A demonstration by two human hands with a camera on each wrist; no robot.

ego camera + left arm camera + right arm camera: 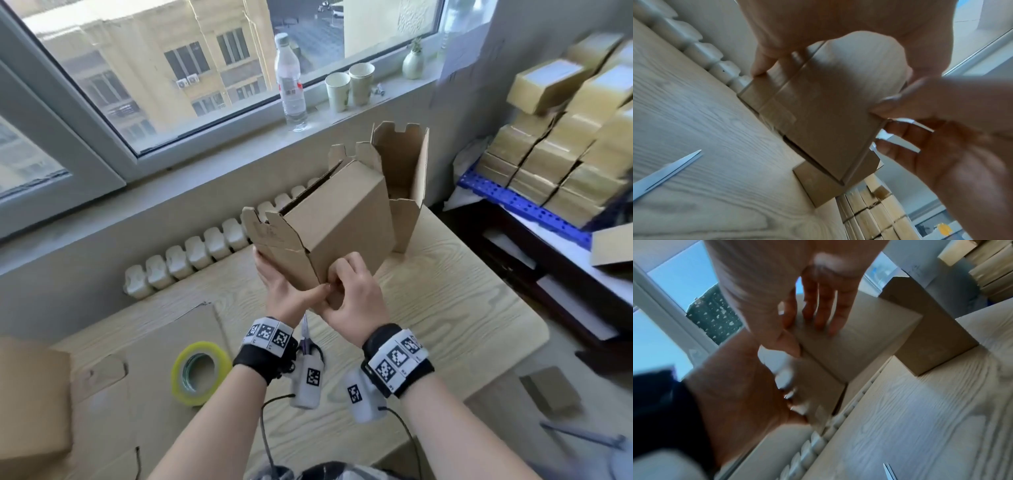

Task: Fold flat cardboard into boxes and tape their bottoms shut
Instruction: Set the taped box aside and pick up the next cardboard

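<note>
Cardboard box [337,219] tilted above table [455,308], left hand [286,294] and right hand [352,298] grip its near corner, fingertips blurred

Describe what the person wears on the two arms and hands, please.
Both forearms are bare, with no sleeves or gloves. Each wrist carries a black band topped by a white strip of square black-and-white code markers. Under each wrist hangs a small white camera unit bearing one such marker, with a thin black cable trailing from it. The left hand and right hand are bare.
</note>
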